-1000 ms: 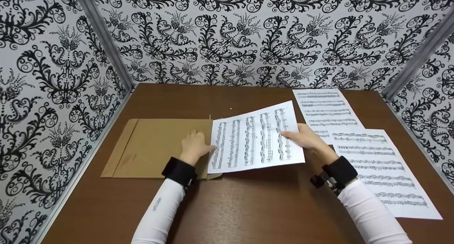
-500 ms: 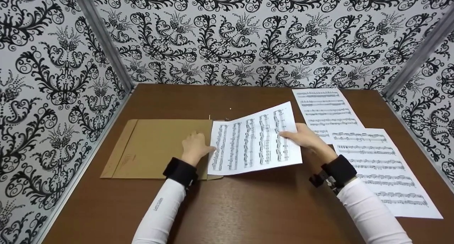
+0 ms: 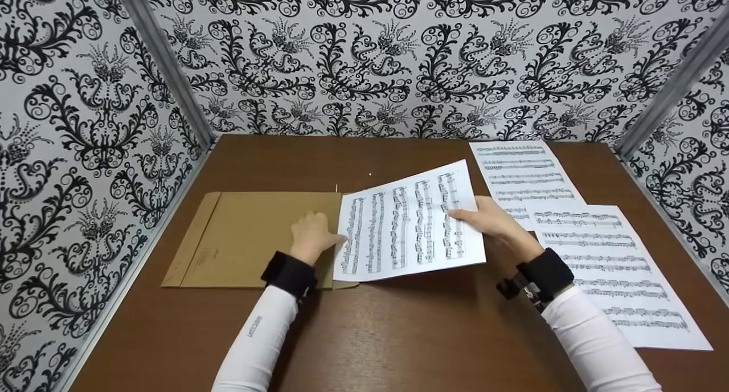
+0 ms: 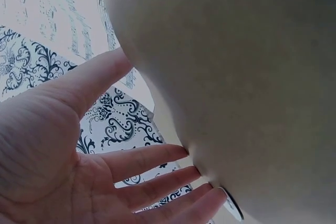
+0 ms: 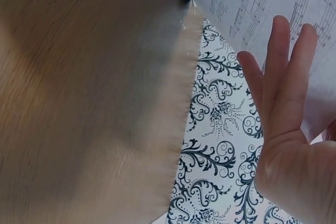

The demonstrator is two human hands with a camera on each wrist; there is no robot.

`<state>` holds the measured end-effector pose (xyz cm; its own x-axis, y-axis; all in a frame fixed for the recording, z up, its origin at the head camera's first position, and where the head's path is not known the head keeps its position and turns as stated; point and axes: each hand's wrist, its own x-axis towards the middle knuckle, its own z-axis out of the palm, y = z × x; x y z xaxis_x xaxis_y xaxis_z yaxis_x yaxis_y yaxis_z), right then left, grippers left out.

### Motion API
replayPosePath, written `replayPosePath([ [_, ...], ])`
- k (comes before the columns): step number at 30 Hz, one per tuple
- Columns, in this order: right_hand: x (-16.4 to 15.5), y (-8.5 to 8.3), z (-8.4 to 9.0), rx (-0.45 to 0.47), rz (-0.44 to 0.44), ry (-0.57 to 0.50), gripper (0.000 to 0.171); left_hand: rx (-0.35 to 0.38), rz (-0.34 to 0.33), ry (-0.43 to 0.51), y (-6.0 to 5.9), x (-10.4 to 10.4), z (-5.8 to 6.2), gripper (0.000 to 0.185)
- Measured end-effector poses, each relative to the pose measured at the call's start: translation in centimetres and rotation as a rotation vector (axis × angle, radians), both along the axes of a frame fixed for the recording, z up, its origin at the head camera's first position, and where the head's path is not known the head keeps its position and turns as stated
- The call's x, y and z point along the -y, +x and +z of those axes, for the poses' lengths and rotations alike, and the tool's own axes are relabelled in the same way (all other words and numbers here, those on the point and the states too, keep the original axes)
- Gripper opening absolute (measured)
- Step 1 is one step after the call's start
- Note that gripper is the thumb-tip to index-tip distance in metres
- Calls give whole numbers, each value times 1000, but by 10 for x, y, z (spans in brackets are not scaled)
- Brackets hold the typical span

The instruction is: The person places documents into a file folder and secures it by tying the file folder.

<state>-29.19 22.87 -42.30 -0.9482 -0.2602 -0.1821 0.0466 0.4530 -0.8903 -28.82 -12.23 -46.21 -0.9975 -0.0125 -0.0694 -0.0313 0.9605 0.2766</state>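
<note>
A sheet of printed music (image 3: 393, 227) slants up to the right in the head view, its left end at the mouth of a flat brown cardboard envelope (image 3: 245, 238). My right hand (image 3: 492, 218) pinches the sheet's raised right side, thumb on top. In the right wrist view, straight fingers (image 5: 283, 72) lie under the paper. My left hand (image 3: 310, 235) presses the envelope near its mouth with fingers spread, and the thumb reaches the sheet's left edge. Fingertips (image 4: 173, 153) touch the brown surface in the left wrist view.
Two more music sheets, a rear one (image 3: 527, 172) and a front one (image 3: 615, 272), lie overlapping on the right of the brown table (image 3: 387, 335). Patterned walls (image 3: 364, 56) enclose the back and sides. A small flap (image 3: 345, 286) shows at the envelope's lower right corner.
The sheet and my right hand have shifted very slightly to the left. My left hand keeps its place on the envelope.
</note>
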Motion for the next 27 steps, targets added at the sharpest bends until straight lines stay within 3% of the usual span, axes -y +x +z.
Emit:
replayPosePath([
  [13, 2, -8, -9, -1, -7, 13, 43, -24, -5, 33, -1, 5, -5, 54],
  [21, 1, -12, -11, -14, 46, 17, 45, -82, -20, 90, 4, 5, -6, 33],
  [27, 2, -13, -15, 2, 38, -8, 47, -148, -31, 146, 7, 2, -6, 22],
])
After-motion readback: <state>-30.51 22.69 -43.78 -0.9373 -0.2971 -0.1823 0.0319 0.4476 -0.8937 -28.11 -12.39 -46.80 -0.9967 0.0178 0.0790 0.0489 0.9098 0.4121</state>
